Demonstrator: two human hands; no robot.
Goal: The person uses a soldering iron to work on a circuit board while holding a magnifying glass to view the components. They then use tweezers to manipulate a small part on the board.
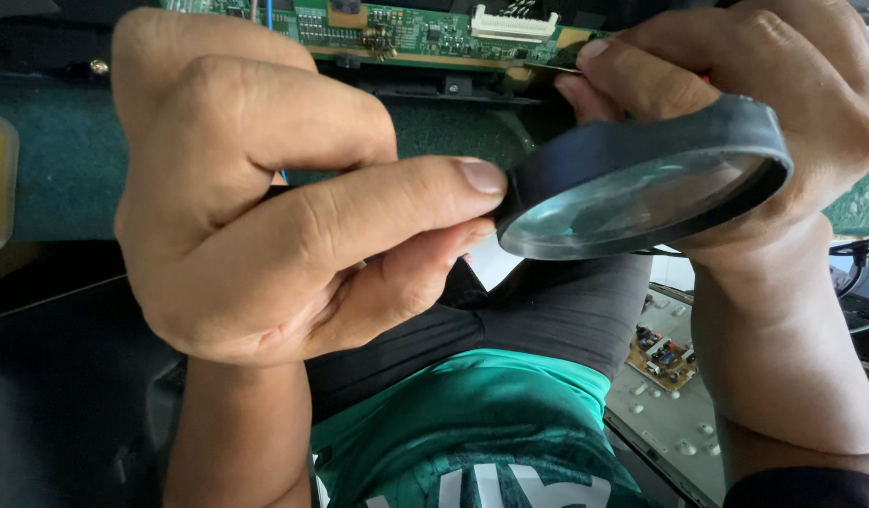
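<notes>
Closest to the camera is the person's own lap: a green shirt (pixel 472 423) with white print and dark shorts (pixel 547 310), so they're sitting right up against the job.

Just above that, the left hand (pixel 265 216) is curled up, thumb pressed toward the forefinger, with the thumb tip touching the black rim of a magnifying glass (pixel 641 183). I can't tell if it's pinching anything small in there or just steadying the rim; looks like steadying to me. The right hand (pixel 764 122) wraps over the far side of the glass, fingers closed around the rim from behind. Any handle is hidden, so no real long axis to call. The frame is round, tilted so the lens face looks down and toward the camera, its wide span running left to right, the right edge riding a bit higher. Two hands on it makes sense if you want the lens dead still.

Beyond the hands, a long green circuit board (pixel 406 33) with a white connector (pixel 514 23) runs left to right across the top, on a dark green worktop (pixel 58 160). Off to the lower right, a smaller brown board (pixel 662 357) sits on a grey panel.
</notes>
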